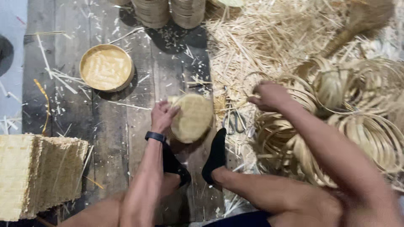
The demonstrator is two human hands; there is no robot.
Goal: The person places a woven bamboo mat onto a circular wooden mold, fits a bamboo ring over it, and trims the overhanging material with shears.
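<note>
Left hand: the left hand (163, 115) was curled against the left edge of a round, pale woven bamboo basket (192, 117), fingers closed on its rim, a black band on the wrist.
Right hand: the right hand (269, 96) was stretched out to the right, fingers pinched on a strand at the near edge of a heap of thin pale bamboo hoops (336, 122); whether it gripped one hoop or several could not be told.
Hands to each other: well apart, with the basket between them but much closer to the left one.
Basket position: it stood on edge on the dark wooden plank floor (109, 126), just ahead of two feet in black socks (216, 153), its flat woven face tilted towards the camera.
Key relation: the hoops lay to the right of the basket, so the right hand was the nearer to them, and the left hand was the one on the basket.
Hoop lie: the rings were stacked loosely, overlapping, mostly on edge.
Between them: a pair of scissors (235, 122) lay on the straw, just right of the basket.
Farther off: a shallow round woven tray (106, 67) lay flat, up and to the left; a stack of square woven mats (38, 176) sat at the lower left.
</note>
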